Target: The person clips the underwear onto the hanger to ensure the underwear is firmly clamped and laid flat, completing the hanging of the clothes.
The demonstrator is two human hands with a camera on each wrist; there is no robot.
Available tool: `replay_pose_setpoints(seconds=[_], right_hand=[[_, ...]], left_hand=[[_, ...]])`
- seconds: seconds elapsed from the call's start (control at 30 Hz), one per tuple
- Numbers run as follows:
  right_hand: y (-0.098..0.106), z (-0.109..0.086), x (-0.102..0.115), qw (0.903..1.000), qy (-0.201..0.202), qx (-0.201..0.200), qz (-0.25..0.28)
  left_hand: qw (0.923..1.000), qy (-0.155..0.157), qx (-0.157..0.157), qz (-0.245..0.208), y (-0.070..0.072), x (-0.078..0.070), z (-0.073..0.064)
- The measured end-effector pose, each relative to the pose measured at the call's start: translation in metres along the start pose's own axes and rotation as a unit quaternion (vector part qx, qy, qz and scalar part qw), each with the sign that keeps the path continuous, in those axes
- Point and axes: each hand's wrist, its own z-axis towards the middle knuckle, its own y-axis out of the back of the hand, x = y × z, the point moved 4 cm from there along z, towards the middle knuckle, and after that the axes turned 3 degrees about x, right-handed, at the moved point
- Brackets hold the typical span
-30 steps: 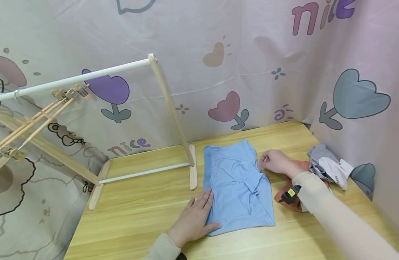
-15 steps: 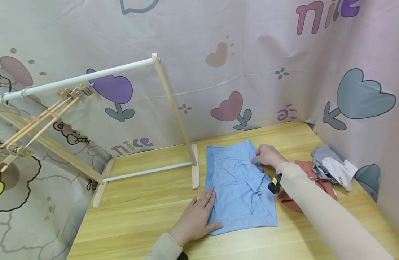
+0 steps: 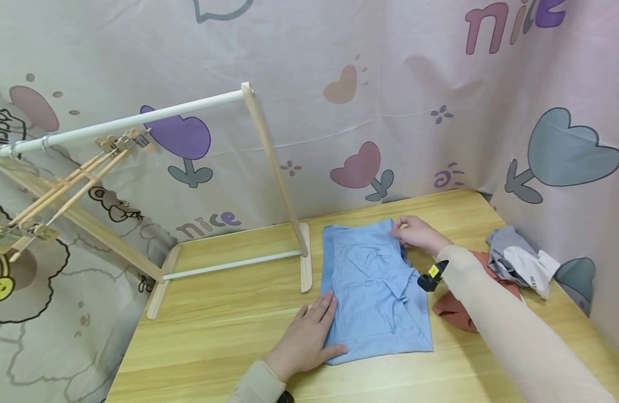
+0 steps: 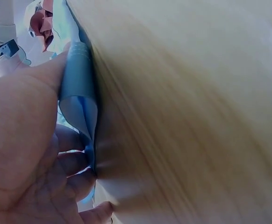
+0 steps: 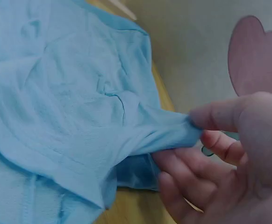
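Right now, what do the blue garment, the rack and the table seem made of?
Blue garment: thin, matte cloth, perhaps cotton knit; it creases softly.
Rack posts: probably wood, pale tan, seemingly unpainted.
White bars: smooth; plastic or coated metal.
Table: yellowish wood grain, slight sheen; solid or laminate, unclear.

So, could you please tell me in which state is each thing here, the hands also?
Blue garment: spread out, wrinkled.
Left hand: fingers extended, resting at the garment's left edge.
Right hand: pinching the garment's upper right edge.
Orange cloth: crumpled, partly hidden by the right sleeve.
Grey-and-white cloth: crumpled.
Rack: standing.
Wooden clip hanger: hanging on the rack; clips too small to judge.
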Motion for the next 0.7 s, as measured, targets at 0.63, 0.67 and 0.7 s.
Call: replay_pose_setpoints(seconds=[0.63, 0.67, 0.7], right_hand=[[0.029, 0.0, -0.012, 0.9918, 0.044, -0.023, -0.118], [0.029, 0.001, -0.014, 0.9922, 0.049, -0.024, -0.112], [0.027, 0.001, -0.015, 0.993, 0.053, -0.023, -0.103]], left_hand=[[0.9999, -0.003, 0.002, 0.013, 0.002, 0.003, 0.003], [0.9999, -0.002, 0.004, 0.013, 0.003, 0.003, 0.002], [0.9998, 0.0, 0.007, 0.016, 0.005, 0.003, 0.002]])
